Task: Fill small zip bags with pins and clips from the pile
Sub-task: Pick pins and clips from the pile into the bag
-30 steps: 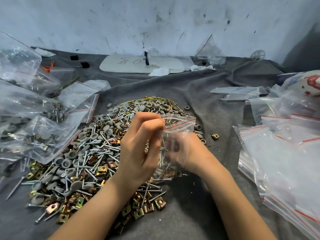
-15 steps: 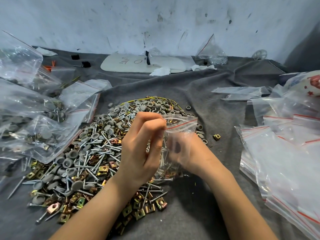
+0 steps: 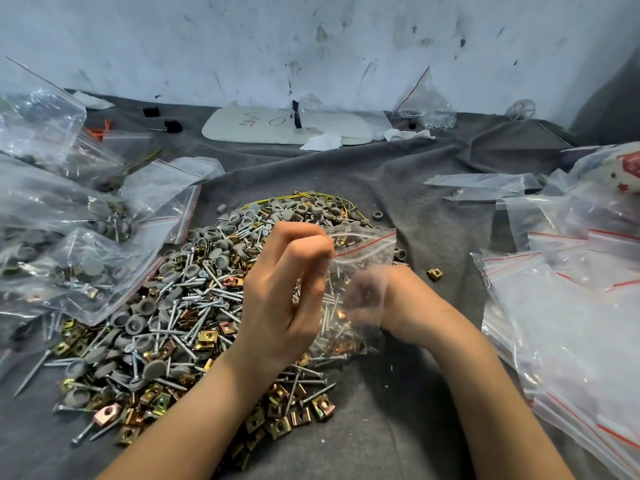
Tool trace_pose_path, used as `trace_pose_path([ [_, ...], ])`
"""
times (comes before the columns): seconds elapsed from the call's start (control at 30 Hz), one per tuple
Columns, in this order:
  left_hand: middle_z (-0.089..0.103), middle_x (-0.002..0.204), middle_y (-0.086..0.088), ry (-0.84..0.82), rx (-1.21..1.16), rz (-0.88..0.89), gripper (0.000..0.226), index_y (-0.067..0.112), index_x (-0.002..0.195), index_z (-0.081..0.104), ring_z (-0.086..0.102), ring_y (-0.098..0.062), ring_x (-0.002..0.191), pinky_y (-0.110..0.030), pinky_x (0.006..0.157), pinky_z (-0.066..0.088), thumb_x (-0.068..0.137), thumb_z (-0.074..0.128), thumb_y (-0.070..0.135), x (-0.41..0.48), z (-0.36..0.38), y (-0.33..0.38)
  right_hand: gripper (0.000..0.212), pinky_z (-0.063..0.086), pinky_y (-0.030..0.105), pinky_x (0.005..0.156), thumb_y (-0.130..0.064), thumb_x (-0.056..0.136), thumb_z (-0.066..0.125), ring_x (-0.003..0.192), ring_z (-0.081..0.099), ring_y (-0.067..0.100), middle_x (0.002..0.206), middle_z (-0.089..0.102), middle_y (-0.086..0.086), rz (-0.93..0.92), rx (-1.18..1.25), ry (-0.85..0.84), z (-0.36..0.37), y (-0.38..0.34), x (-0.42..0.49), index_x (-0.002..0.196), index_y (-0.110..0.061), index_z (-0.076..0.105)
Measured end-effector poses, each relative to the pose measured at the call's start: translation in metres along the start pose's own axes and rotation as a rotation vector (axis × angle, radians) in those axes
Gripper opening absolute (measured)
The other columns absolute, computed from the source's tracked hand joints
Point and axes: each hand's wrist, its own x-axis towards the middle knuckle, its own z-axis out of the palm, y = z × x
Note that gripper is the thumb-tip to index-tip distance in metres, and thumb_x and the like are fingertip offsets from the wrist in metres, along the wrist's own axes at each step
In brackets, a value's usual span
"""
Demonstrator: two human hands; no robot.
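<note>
Left hand point(image 3: 284, 299) pinches bag point(image 3: 367, 244) rim, above pile point(image 3: 180, 306)

A plain dark grey felt cloth point(image 3: 398, 188) covers the table. On its middle, the mixed heap of fasteners point(image 3: 180, 271) shows three colours: bright silver screws point(image 3: 221, 296), dull grey round plastic caps point(image 3: 142, 307) and brass-gold square metal clips point(image 3: 207, 340), some tinged coppery pink. Thin yellow-green wires point(image 3: 311, 196) lace the heap's far side. The small clear plastic zip bag point(image 3: 363, 251) carries one red line under its seal; so do the filled clear bags point(image 3: 86, 271) at the left edge and the empty clear bags point(image 3: 571, 306) at the right edge. Near the far edge a white oval board point(image 3: 225, 131) bears reddish handwriting and a black tape strip. Orange plastic bits point(image 3: 104, 128) lie at the far left corner.
</note>
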Motion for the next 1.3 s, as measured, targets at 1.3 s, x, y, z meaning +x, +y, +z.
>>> trace_pose_path([
  [1.3, 0.056, 0.121, -0.016, -0.116, 0.208, -0.271, 0.029, 0.01, 0.108, 0.072, 0.049, -0.012, 0.114, -0.01, 0.103, 0.035, 0.088, 0.062, 0.028, 0.003, 0.003, 0.001, 0.015, 0.053, 0.021, 0.072, -0.011, 0.068, 0.076, 0.077, 0.069, 0.014, 0.082, 0.074, 0.005, -0.312, 1.065, 0.489, -0.022, -0.009, -0.013, 0.081, -0.016, 0.072],
])
